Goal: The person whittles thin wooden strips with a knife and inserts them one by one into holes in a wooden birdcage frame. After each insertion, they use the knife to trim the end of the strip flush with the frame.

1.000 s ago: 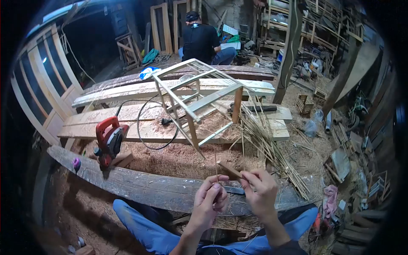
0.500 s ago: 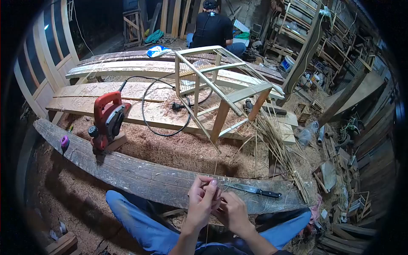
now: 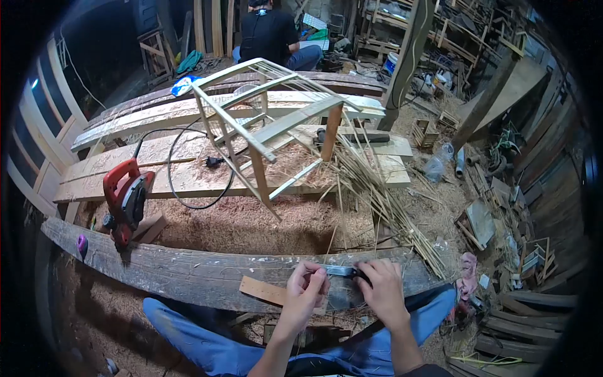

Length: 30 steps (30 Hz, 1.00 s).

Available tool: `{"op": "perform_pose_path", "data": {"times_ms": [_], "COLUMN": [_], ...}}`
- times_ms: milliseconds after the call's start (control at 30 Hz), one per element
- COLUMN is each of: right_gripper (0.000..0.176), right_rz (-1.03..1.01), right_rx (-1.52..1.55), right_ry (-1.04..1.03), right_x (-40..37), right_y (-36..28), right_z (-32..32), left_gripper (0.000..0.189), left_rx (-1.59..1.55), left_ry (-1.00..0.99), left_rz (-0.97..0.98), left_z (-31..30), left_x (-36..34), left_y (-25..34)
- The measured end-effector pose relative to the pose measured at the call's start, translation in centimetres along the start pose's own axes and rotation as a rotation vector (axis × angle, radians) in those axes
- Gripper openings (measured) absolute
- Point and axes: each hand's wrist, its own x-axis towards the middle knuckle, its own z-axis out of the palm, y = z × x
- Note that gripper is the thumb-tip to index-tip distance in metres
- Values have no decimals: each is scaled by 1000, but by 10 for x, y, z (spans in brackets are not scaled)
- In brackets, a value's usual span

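Observation:
My left hand (image 3: 305, 290) is closed in a pinch above the weathered plank (image 3: 207, 273), near the tip of the knife; a thin strip seems to be at its fingers, too small to make out fully. My right hand (image 3: 382, 286) is closed round the black handle of the knife (image 3: 339, 271), whose blade points left toward my left hand. A flat light-brown wooden strip (image 3: 262, 290) with small holes lies on the plank, left of my left hand. Beyond the plank, a wooden frame with strung strips (image 3: 301, 117) stands tilted on the boards.
A red power planer (image 3: 127, 198) stands at the left beside a purple roll (image 3: 82, 243). A black cable loops over the boards (image 3: 163, 166). Long thin strips (image 3: 383, 201) lie beyond my right hand. Another person (image 3: 269, 34) sits at the back. Wood shavings cover the floor.
My right hand has moved right and taken hold of the knife, which lay on the plank. The flat strip now shows on the plank. The whole view has shifted.

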Motion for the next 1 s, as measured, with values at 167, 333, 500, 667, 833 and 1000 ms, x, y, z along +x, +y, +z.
{"op": "perform_pose_path", "data": {"times_ms": [167, 333, 500, 667, 833, 1000], "right_gripper": [36, 39, 33, 29, 39, 40], "right_rz": [11, 115, 152, 13, -274, -403], "right_rx": [117, 326, 319, 335, 392, 321], "right_ry": [-58, -37, 162, 297, 207, 131], "right_x": [-5, -9, -5, 7, 22, 43], "right_y": [13, 14, -4, -32, -66, -96], "right_z": [-5, -15, -27, -27, -11, -9], "left_gripper": [13, 11, 13, 16, 21, 35], "left_rx": [23, 19, -126, -258, -346, -308], "left_ry": [-41, -23, -78, -64, 35, -94], "left_rz": [11, 20, 13, 109, 142, 149], "left_z": [8, 16, 7, -17, -42, -65], "left_x": [6, 2, -8, -21, -31, -43], "left_y": [-3, 11, 27, 39, 46, 56]}}
